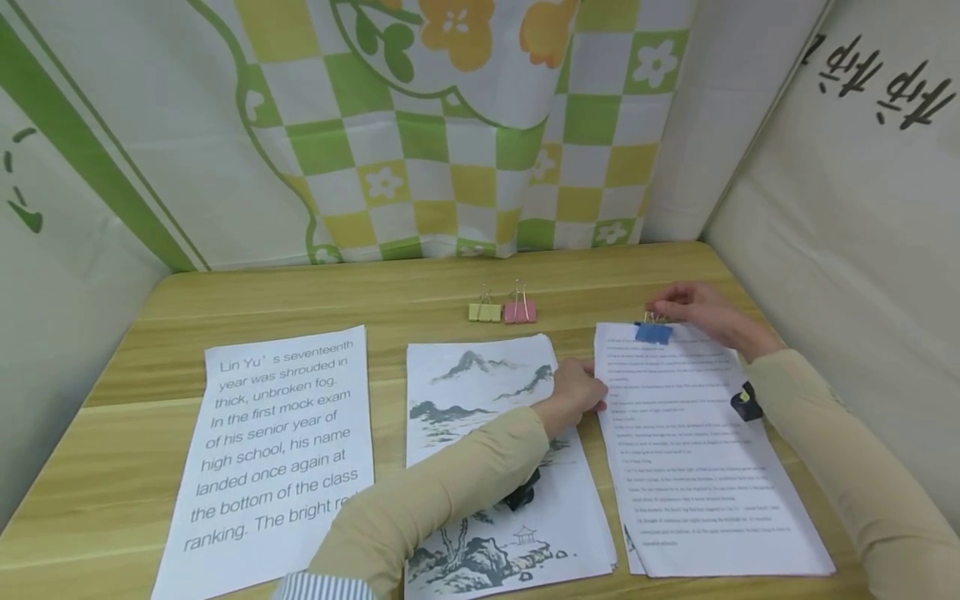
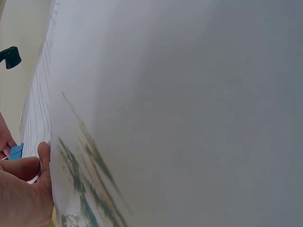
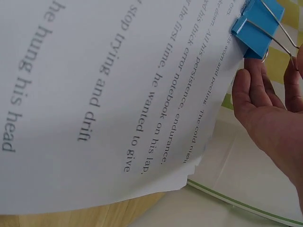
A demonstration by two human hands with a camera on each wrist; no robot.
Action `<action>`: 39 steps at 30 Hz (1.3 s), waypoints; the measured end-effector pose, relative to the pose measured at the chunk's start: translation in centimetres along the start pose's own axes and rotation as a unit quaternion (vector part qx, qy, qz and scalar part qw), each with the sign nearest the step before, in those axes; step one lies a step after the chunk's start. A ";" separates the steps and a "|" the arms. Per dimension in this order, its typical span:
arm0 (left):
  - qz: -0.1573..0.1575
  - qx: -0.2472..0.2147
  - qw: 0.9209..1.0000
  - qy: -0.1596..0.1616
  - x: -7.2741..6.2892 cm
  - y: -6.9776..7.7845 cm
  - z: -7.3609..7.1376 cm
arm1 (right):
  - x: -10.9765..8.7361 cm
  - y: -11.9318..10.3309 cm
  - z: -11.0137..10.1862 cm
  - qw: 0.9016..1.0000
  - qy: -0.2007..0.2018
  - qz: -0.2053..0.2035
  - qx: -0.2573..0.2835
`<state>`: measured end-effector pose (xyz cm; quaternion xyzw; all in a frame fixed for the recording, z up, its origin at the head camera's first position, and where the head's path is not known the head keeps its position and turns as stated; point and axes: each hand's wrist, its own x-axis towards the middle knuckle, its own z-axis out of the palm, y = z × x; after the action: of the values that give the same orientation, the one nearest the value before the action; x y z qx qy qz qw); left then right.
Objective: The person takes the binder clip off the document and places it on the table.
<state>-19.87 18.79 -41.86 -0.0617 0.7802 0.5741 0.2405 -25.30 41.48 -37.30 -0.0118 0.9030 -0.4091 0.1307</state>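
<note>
A blue binder clip sits on the top edge of the right-hand stack of printed pages. My right hand holds the clip by its wire handles; in the right wrist view the blue clip bites the paper's edge, with fingertips at the handle ends. My left hand pinches the left edge of that same stack near its top. In the left wrist view, the left hand's thumb and finger meet at the paper's edge. The left forearm crosses over the middle stack of landscape paintings.
A yellow binder clip and a pink binder clip stand side by side behind the middle stack. Large-print pages lie at left on the wooden table. A checked curtain hangs along the back edge.
</note>
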 end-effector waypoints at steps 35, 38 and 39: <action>0.016 -0.002 1.000 0.016 -0.4 -0.2 0.1 | 7.4 -7.6 6.0 0.998 -0.020 -0.056 -0.036; 0.015 -0.002 1.000 0.020 -0.6 -0.2 0.0 | 7.9 -7.9 6.6 0.997 -0.026 -0.062 -0.041; 0.016 -0.004 1.000 0.021 -0.7 -0.2 -0.1 | 8.0 -8.0 6.8 0.997 -0.026 -0.065 -0.045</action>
<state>-19.25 18.55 -41.70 -0.0626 0.7836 0.5798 0.2144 -32.08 30.16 -37.49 -0.0869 0.9142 -0.3749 0.1269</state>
